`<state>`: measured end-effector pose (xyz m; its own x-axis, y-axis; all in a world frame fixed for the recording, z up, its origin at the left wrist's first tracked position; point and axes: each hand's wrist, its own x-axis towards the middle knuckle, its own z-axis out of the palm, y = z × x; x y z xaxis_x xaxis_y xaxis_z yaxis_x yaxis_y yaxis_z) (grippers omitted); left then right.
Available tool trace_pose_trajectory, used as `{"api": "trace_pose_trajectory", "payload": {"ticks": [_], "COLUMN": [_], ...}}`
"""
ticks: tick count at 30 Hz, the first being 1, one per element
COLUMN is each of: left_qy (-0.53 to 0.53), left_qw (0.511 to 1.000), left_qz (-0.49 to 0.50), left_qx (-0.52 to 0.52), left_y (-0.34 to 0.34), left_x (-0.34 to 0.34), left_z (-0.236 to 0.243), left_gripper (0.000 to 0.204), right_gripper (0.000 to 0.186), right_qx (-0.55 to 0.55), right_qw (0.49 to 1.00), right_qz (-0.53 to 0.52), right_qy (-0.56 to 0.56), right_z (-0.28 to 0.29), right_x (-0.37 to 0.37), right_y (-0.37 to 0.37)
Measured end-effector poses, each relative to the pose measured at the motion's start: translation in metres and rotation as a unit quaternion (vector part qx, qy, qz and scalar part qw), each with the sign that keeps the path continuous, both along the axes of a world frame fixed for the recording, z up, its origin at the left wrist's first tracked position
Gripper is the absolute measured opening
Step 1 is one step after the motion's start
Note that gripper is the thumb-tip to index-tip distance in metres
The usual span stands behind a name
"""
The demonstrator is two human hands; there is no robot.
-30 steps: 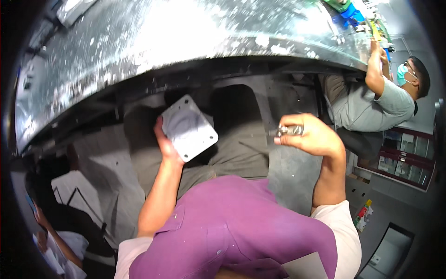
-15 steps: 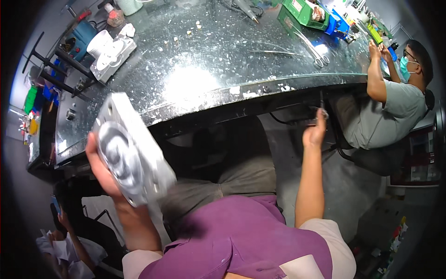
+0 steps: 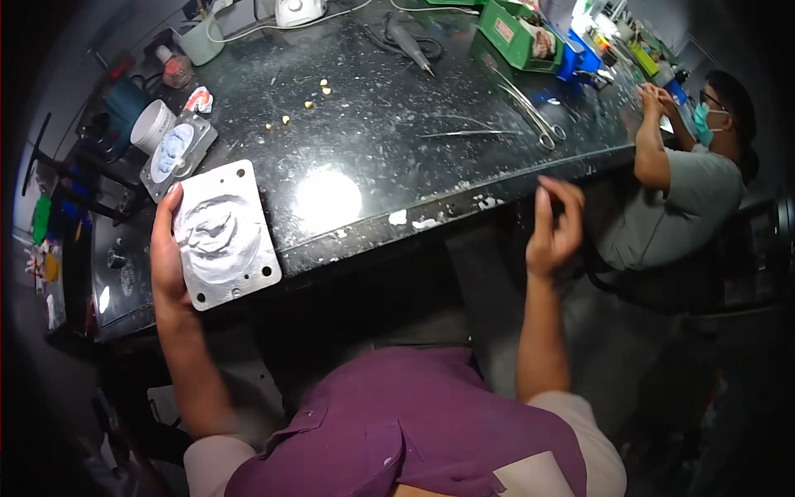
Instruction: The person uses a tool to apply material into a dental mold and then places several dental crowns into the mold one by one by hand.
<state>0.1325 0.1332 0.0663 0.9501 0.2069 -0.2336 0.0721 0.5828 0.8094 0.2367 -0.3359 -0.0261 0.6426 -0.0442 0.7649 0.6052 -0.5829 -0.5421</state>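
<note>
Left hand [image 3: 168,257] grips a square metal block [image 3: 247,189] by its left side, the fingers behind it hidden from me. Right hand [image 3: 553,236] is raised near the table's front edge, fingers loosely curled with a gap to the thumb, and I can see nothing in its grasp. Before them spreads the black table [image 3: 373,116], speckled with white and carrying a bright glare. Off to the right sits a person [image 3: 687,199] in a grey shirt, forearms raised at the table. Toward the far side stands a green bin [image 3: 507,35], with a blue bin [image 3: 571,58] beside it.

Held above the table's near left edge, the block shows white plaster [image 3: 217,228] swirled across its face and round holes near its corners. Just beyond it is a second metal block [image 3: 199,147] bearing bluish plaster, with a white cup [image 3: 153,126] next to it. Long scissors [image 3: 530,112] lie beyond the right hand, a thin metal tool [image 3: 472,133] near them. Smallest are some yellowish lumps [image 3: 309,105], scattered mid-table.
</note>
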Motion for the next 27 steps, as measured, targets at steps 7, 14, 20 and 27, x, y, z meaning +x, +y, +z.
{"api": "trace_pose_trajectory", "payload": {"ticks": [7, 14, 20, 27], "left_qy": [0.003, -0.002, -0.012, -0.072], "left_qw": [0.959, 0.753, 0.626, 0.6], "left_qz": [0.042, 0.074, 0.008, 0.026], "left_qx": [0.281, 0.654, 0.78, 0.797], "left_y": [0.029, -0.003, -0.037, -0.039], "left_x": [0.019, 0.001, -0.029, -0.029], "left_z": [-0.023, 0.001, 0.004, -0.001], "left_gripper": [0.034, 0.073, 0.121, 0.119], "right_gripper": [0.015, 0.014, 0.052, 0.023], "right_qx": [-0.286, -0.093, 0.35, 0.275], "right_qw": [0.928, 0.916, 0.673, 0.745], "right_qz": [0.19, 0.272, 0.529, 0.525], "right_qy": [0.144, 0.28, 0.381, 0.307], "right_z": [0.092, 0.092, 0.081, 0.064], "right_x": [0.115, 0.083, -0.011, -0.032], "right_y": [0.04, 0.078, 0.154, 0.211]}}
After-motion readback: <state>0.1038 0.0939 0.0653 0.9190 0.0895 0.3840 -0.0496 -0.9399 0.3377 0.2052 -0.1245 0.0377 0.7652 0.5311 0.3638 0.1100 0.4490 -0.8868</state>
